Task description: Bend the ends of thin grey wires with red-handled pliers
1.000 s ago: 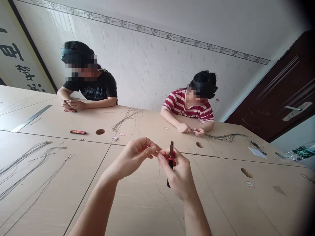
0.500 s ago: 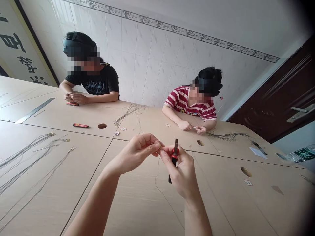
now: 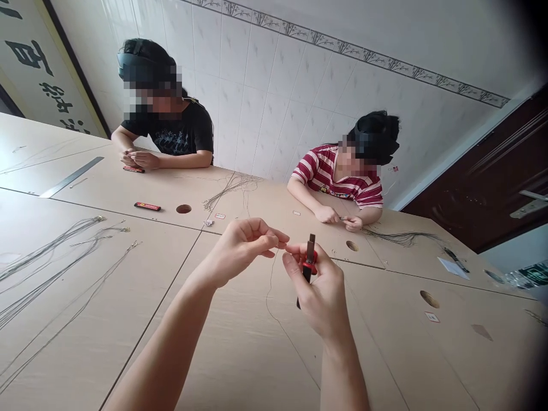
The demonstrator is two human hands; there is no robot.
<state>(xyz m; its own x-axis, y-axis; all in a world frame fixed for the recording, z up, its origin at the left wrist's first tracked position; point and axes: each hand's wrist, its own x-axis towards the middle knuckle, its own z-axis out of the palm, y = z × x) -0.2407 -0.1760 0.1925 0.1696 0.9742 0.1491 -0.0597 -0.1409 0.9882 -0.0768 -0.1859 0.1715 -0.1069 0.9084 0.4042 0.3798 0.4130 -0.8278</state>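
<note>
My left hand (image 3: 242, 251) is closed, thumb and fingers pinched at the top end of a thin cord or wire (image 3: 278, 322). From the fingertips the strand hangs in a loose curve and runs down toward my right forearm. My right hand (image 3: 323, 291) is wrapped round a small hand tool (image 3: 307, 272) with a dark metal tip, a red middle and a black lower end; its exact kind does not show. The right thumb and index finger point at the left fingertips, very near them. Any tiny piece between the fingertips is too small to make out.
Bundles of thin strands (image 3: 55, 245) lie at left, others (image 3: 226, 191) at the back. A steel ruler (image 3: 72, 177), a red-and-black case (image 3: 148, 206), table holes (image 3: 184, 209), a pen (image 3: 456, 260) and a bottle (image 3: 528, 278) are around. Two people sit across the table.
My right thumb has come away from the left fingertips, leaving a small gap. The left fingers are straighter. The whole view has shifted and tilted slightly.
</note>
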